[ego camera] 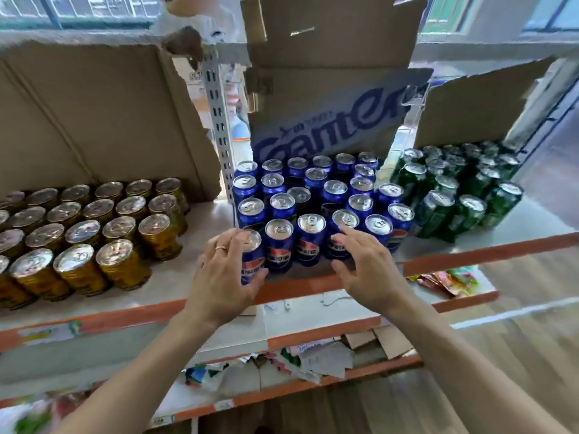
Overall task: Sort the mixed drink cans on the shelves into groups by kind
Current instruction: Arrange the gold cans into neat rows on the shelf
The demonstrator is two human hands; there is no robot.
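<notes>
Three groups of cans stand on the top shelf (175, 277): gold cans (119, 267) on the left, blue cola cans (310, 236) in the middle, green cans (438, 211) on the right. My left hand (219, 277) grips the front-left blue can (252, 261), fingers over its rim and thumb round its side. My right hand (363, 267) hovers open with spread fingers at the front-right blue cans, its index fingertip at the rim of one can (344, 219). Whether it touches, I cannot tell.
Torn cardboard sheets back the shelf, one printed in blue letters (329, 120). A perforated grey upright (217, 120) divides the gold bay from the blue one. Snack packets (445, 277) lie on the shelf below at right; paper and cardboard scraps (313, 355) fill lower shelves.
</notes>
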